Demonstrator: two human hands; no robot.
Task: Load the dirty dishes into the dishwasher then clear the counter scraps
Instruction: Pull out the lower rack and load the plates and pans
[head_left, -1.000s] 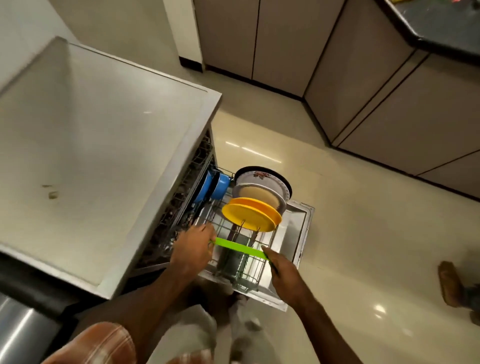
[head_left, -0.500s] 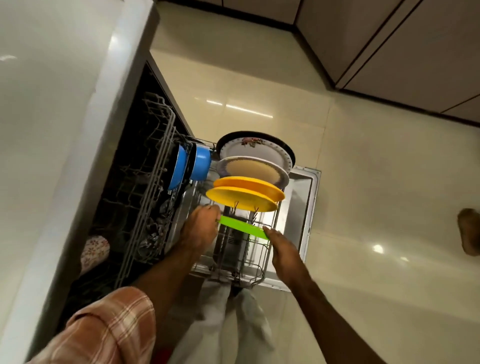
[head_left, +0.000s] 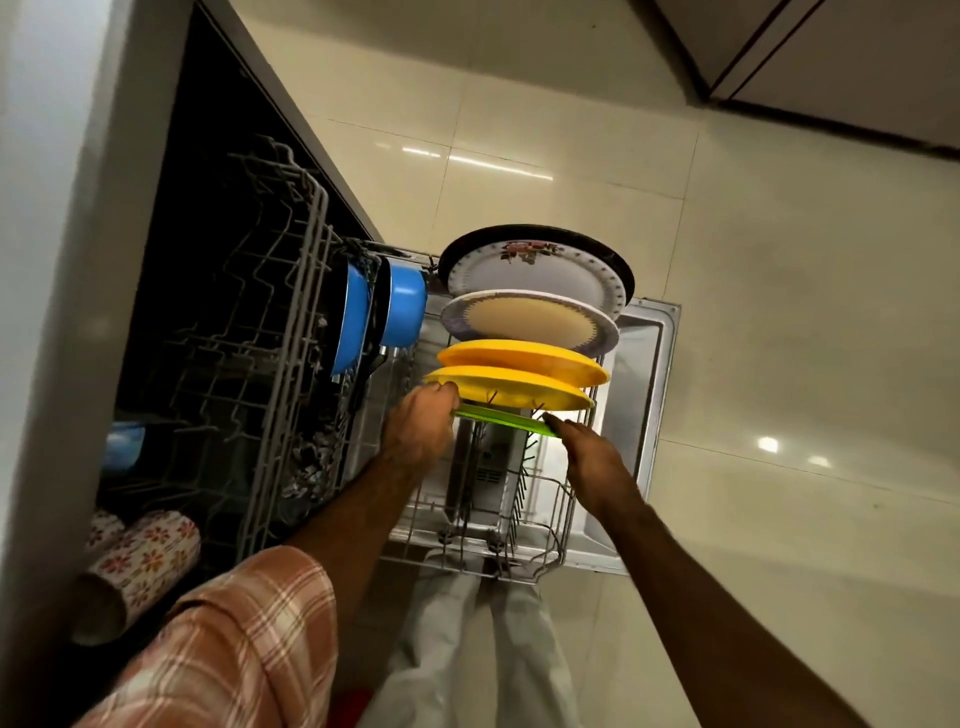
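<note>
A thin green plate (head_left: 501, 419) stands on edge in the pulled-out lower rack (head_left: 524, 540), just in front of two yellow plates (head_left: 514, 389). My left hand (head_left: 421, 428) grips the green plate's left edge. At its right edge my right hand (head_left: 587, 452) holds it with the fingertips. Behind the yellow plates stand a cream plate (head_left: 530, 319), a floral white plate (head_left: 540, 270) and a dark round pan behind it. Blue pots (head_left: 400, 312) sit on the rack's left side.
The dishwasher door (head_left: 644, 374) lies open over the tiled floor. The upper rack (head_left: 270, 322) sticks out on the left, with flowered cups (head_left: 140, 561) at its near end. Cabinet fronts (head_left: 831, 62) run along the far right. My legs stand right before the rack.
The camera has tilted down and closer to the rack. Both hands have carried the green plate farther back, so it now sits close against the front yellow plate.
</note>
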